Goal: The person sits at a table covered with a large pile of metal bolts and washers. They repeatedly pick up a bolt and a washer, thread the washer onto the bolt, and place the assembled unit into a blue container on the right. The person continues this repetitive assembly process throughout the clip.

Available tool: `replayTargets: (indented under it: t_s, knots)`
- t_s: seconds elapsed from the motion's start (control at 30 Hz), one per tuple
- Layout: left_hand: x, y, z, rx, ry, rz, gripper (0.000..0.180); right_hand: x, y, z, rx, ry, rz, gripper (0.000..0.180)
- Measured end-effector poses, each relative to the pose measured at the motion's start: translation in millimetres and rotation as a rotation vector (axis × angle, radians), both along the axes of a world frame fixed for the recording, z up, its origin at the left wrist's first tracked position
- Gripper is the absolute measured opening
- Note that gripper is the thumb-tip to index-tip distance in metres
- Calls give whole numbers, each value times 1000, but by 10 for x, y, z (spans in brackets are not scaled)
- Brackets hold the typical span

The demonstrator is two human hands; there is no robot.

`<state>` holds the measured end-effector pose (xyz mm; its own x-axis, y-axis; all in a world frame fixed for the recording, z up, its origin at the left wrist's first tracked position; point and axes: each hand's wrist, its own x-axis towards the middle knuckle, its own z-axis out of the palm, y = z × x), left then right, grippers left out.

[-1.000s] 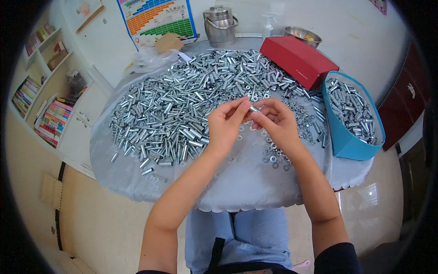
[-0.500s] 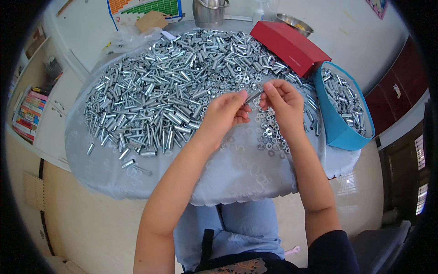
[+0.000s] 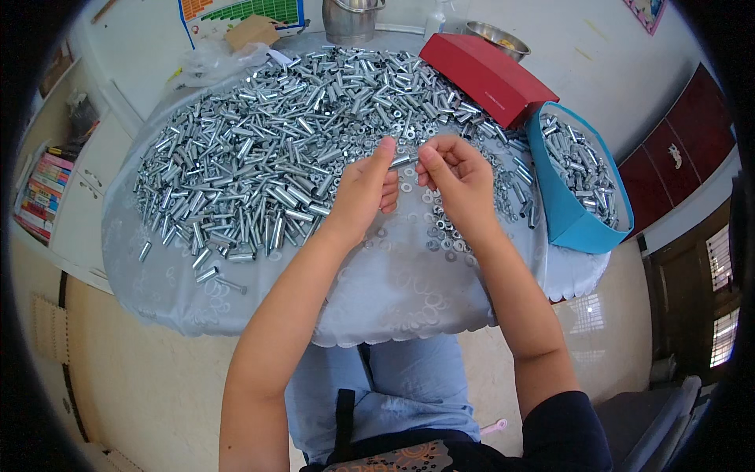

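Note:
A short silvery bolt (image 3: 403, 161) spans the gap between my two hands above the middle of the table. My left hand (image 3: 362, 193) is closed with its fingers curled in and the thumb up, at the bolt's left end. My right hand (image 3: 460, 182) pinches the other end between thumb and fingers. Below and around my hands lie loose washers (image 3: 406, 187) and nuts, partly hidden by the right hand. To the left and beyond spreads a big heap of metal sleeves and bolts (image 3: 267, 157).
A red box (image 3: 487, 77) lies at the far right of the heap. Beside it a blue fabric bin (image 3: 570, 224) holds many metal anchors. A metal pail (image 3: 350, 22), a spray bottle (image 3: 435, 20) and a steel bowl (image 3: 499, 35) stand along the back.
The hands have drawn slightly apart, and the left thumb now points upward. The bolt has gone from slanted to nearly level. The whole view has shifted a little.

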<state>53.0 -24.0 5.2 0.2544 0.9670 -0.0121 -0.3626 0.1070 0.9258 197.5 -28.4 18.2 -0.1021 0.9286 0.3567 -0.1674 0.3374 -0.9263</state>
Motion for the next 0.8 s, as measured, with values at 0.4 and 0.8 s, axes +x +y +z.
replayTargets:
  t_s: [0.4, 0.8]
  knots:
    - [-88, 64, -60, 54, -31, 390, 45, 398, 66, 121, 172, -895, 81, 21]
    - [-136, 49, 39, -17, -43, 440, 45, 150, -44, -41, 301, -1007, 488, 23]
